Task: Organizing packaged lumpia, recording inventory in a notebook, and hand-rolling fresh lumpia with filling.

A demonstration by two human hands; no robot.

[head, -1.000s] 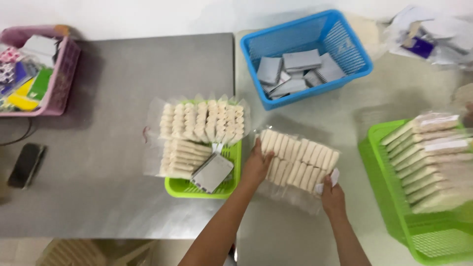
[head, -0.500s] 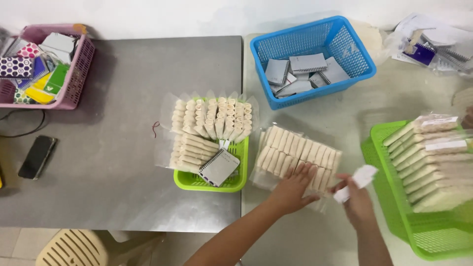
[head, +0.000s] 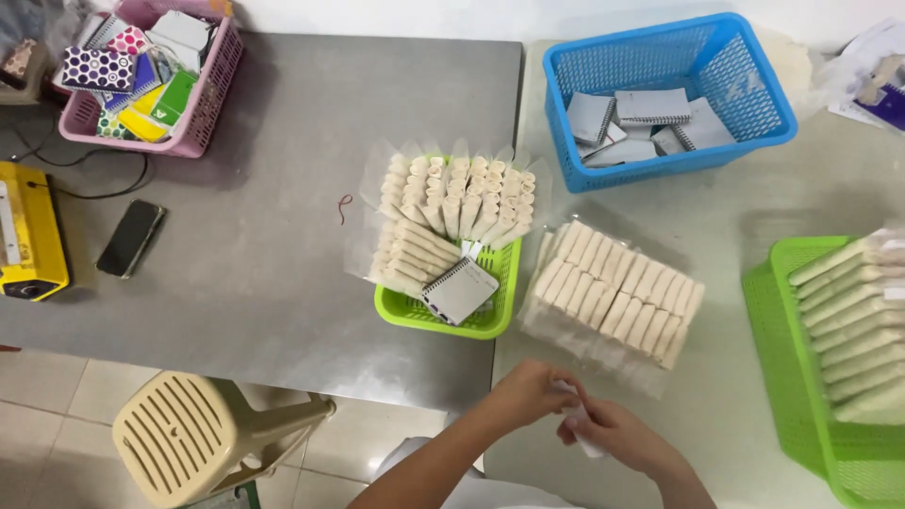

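1. Where the grey table (head: 264, 236) meets the pale table (head: 754, 226), a seam runs from the far wall to the near edge; both hands work just right of it, at the near edge.
2. Blue basket (head: 745, 99), far side of the pale table: holds small grey notebooks; well apart from the hands.
3. Large green basket (head: 792, 368), right edge: stacked cream packs; bare tabletop separates it from the right hand.
4. Pink basket (head: 203, 123), far left corner: coloured notebooks.
5. Clear pack (head: 613, 297) of cream sticks: lies flat just beyond the hands, between the two green baskets, blocking forward room.
6. Small green basket (head: 415, 316): straddles the seam, heaped with packs and one grey notebook (head: 460, 289).
7. Cream stool (head: 189, 434): on the floor, below the grey table's near edge.
8. Yellow device (head: 28, 236) and black phone (head: 130, 238): left part of the grey table.
9. Left hand (head: 528, 391) and right hand (head: 617, 435): both closed on a small white piece (head: 580, 424), largely hidden by fingers.
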